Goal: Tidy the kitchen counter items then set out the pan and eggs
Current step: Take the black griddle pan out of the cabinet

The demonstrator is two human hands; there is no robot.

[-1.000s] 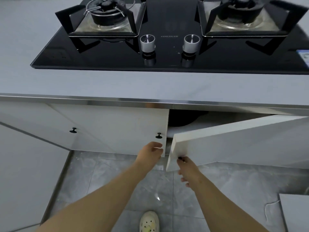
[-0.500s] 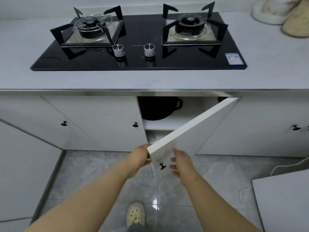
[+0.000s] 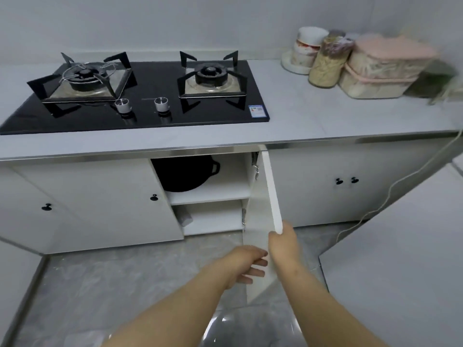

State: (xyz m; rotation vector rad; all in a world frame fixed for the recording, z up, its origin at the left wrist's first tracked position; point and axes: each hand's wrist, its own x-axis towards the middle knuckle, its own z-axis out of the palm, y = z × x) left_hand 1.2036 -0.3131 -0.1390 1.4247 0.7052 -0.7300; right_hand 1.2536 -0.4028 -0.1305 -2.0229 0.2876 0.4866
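Observation:
A black pan (image 3: 184, 172) with a loop handle sits on the upper shelf of the cabinet under the gas hob (image 3: 140, 93). The white cabinet door (image 3: 269, 186) stands swung wide, edge toward me. My right hand (image 3: 284, 242) grips the door's lower outer edge. My left hand (image 3: 246, 265) hangs just left of the door's inner face with fingers relaxed, holding nothing. No eggs are in view.
On the counter at the back right stand a stack of bowls (image 3: 307, 50), a jar of noodles (image 3: 327, 63) and a pink-lidded container (image 3: 383, 68). A white cord (image 3: 390, 191) hangs down the right cabinets. A grey item (image 3: 186, 219) stands on the lower shelf.
The cabinet door has swung from barely ajar to fully wide. My right hand moved from the knob to the door's edge, and my left hand came off the door. The view pulled back and right.

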